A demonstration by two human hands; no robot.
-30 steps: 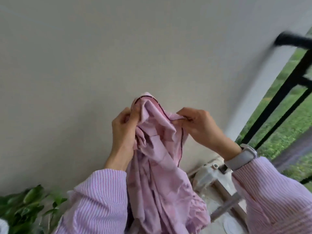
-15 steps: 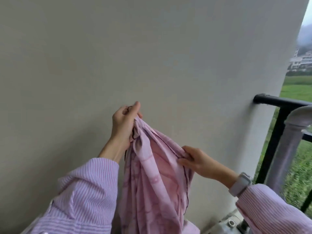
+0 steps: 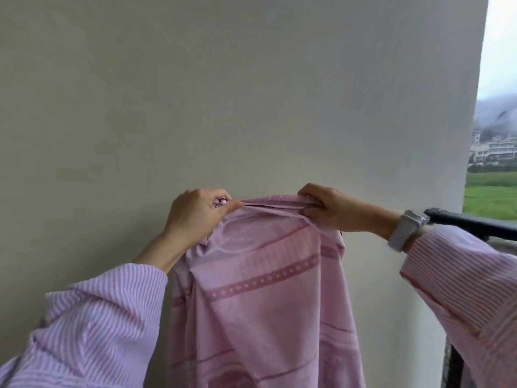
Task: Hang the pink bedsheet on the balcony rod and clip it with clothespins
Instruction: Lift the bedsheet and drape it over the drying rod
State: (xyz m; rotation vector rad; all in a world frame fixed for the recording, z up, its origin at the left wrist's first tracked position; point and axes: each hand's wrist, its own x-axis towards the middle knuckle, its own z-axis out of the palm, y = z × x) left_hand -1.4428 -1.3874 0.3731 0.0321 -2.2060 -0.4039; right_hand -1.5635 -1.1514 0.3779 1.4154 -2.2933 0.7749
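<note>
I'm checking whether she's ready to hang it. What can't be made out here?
- Head view: pink bedsheet runs off the bottom edge.
- Black rail: part hidden behind the right hand and its sleeve.
- Small item in the left hand: too small to identify.

Pink bedsheet point(image 3: 268, 289) with darker woven stripes and a diamond band, hung down in loose folds before a pale wall, top edge stretched level; black rod point(image 3: 475, 226) off right.

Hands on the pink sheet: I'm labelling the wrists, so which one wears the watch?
The right hand, gripping the bedsheet at its top edge nearer the black railing, has a pale watch on its wrist. The left hand has a bare wrist.
</note>
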